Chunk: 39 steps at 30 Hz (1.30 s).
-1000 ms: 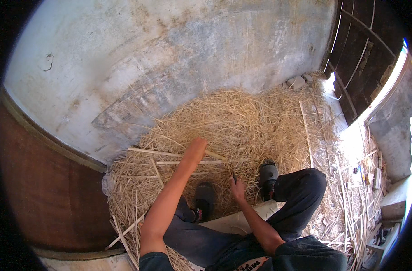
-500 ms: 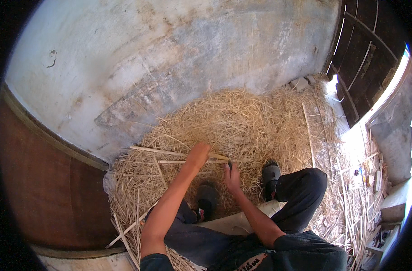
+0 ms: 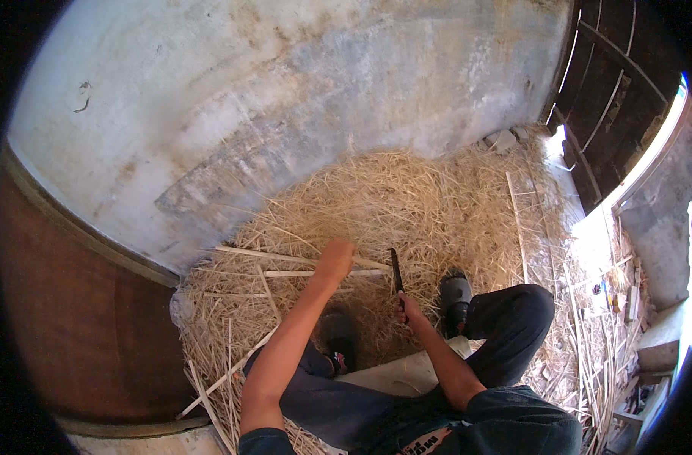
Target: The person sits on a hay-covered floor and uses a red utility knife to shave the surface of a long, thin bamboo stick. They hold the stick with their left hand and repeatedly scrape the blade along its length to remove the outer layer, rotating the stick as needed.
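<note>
My left hand (image 3: 336,260) is closed around a pale split-bamboo strip (image 3: 258,252), which runs out past the fist on both sides. The strip's short right end points toward a dark-bladed knife (image 3: 396,270). Gripping that knife by its handle is my right hand (image 3: 409,309), with the blade standing up and away from me. A small gap seems to lie between the blade and the strip's end. Beneath both hands spreads a thick bed of straw-coloured shavings (image 3: 406,189).
A stained plaster wall (image 3: 323,91) rises behind the shavings. At left stands a brown panel (image 3: 88,303). Loose strips (image 3: 223,383) lie at lower left, with long strips (image 3: 582,356) at right. My shoes (image 3: 456,292) rest among the shavings. A dark plank door (image 3: 611,98) is at upper right.
My right hand has drawn back toward me and slightly right, and the knife blade now points upward, off the strip's end. My left hand has stayed almost in place with the strip.
</note>
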### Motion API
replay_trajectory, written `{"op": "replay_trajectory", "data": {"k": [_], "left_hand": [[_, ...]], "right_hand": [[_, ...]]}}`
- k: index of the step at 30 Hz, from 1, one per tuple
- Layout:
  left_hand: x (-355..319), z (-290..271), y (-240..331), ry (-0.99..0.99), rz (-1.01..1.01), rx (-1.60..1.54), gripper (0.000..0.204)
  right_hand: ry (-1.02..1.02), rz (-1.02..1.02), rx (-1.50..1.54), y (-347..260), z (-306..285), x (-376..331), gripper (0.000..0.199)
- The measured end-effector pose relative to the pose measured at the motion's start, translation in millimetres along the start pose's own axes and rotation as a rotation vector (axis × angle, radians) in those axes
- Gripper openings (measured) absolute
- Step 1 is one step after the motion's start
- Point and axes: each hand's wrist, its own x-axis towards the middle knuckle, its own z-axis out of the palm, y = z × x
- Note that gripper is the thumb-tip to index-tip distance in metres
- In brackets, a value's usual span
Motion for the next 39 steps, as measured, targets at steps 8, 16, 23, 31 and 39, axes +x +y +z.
{"op": "replay_trajectory", "data": {"k": [8, 16, 23, 31, 39], "left_hand": [[19.9, -15.8, 74.7, -0.066, -0.002, 0.077, 0.004], [10.4, -8.7, 60.2, 0.069, 0.005, 0.071, 0.014], [32.5, 3.8, 63.8, 0.077, 0.033, 0.112, 0.016], [18.0, 6.1, 71.4, -0.037, -0.007, 0.042, 0.008], [-2.9, -33.3, 76.6, 0.157, 0.094, 0.058, 0.010]], "right_hand": [[0.443, -0.318, -0.530, -31.6, 25.1, -24.7, 0.046], [0.141, -0.927, -0.070, -163.7, 157.1, -144.4, 0.049], [0.431, -0.475, -1.032, 17.0, -7.3, -9.1, 0.067], [0.393, -0.207, -1.018, 13.2, -0.3, -20.1, 0.072], [0.227, -0.437, -0.562, -2.2, 27.4, -54.9, 0.058]]}}
